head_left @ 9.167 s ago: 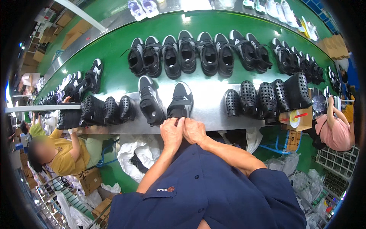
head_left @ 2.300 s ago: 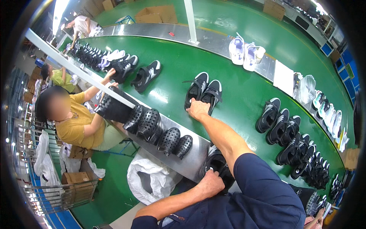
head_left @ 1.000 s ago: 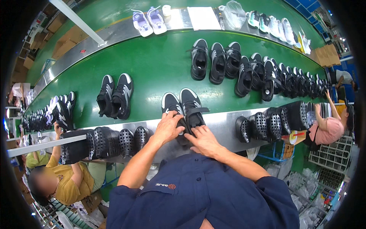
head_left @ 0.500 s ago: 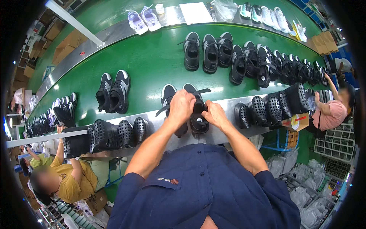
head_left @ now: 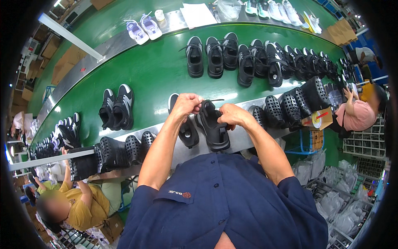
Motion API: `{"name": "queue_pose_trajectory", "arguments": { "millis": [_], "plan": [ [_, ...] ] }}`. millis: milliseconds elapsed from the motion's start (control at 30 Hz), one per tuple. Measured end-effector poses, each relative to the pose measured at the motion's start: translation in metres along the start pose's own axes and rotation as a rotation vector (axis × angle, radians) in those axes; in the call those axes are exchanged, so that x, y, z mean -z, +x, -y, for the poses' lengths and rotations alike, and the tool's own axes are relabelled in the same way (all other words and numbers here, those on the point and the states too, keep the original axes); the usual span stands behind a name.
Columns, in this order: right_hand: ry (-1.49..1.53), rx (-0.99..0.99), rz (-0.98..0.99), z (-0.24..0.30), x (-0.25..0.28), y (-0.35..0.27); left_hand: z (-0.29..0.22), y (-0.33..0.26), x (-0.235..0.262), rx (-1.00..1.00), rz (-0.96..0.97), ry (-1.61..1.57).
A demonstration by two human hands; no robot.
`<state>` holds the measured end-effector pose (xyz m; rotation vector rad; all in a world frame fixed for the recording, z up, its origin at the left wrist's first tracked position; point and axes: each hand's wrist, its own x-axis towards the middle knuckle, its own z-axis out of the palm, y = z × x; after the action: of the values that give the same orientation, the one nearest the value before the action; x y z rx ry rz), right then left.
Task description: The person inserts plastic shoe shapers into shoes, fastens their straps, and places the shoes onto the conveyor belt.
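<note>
A black sneaker [head_left: 216, 135] stands tilted on the metal edge in front of me, heel toward me. My left hand [head_left: 188, 104] is closed in a pinch at its upper front, where a dark strap [head_left: 215, 100] sticks out. The fingertips seem to hold the strap, though the contact is small. My right hand [head_left: 232, 115] is closed on the collar at the sneaker's right side, fingers curled inward. Just left of it stands its mate, another black sneaker [head_left: 189, 133] with a grey-white toe, partly hidden by my left hand and forearm.
Black perforated shoe lasts [head_left: 273, 108] stand along the metal edge to the right, more lasts [head_left: 112, 149] to the left. Finished-looking black sneakers [head_left: 120, 108] and a long row [head_left: 246, 66] occupy the green belt. Co-workers sit at both sides.
The right sneaker has been tilted and raised at the front, its heel now facing me. My left hand has moved slightly up and left; my right hand has shifted upward. The whole view has shifted slightly.
</note>
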<state>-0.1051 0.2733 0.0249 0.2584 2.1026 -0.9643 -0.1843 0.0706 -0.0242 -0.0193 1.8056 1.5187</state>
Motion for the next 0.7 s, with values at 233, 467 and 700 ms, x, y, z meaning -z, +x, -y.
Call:
{"name": "queue_pose_trajectory", "arguments": {
  "millis": [233, 467, 700],
  "plan": [
    [0.034, -0.053, 0.009, 0.007, 0.010, -0.012, -0.011, -0.015, -0.021, -0.142, -0.038, -0.029],
    [-0.168, 0.049, -0.169, -0.014, -0.021, -0.001, 0.018, -0.063, -0.048, -0.869, -0.275, 0.987],
    [-0.347, 0.349, -0.730, -0.069, -0.084, -0.002, 0.028, -0.058, -0.071, -0.814, -0.195, 1.125]
  ]
}}
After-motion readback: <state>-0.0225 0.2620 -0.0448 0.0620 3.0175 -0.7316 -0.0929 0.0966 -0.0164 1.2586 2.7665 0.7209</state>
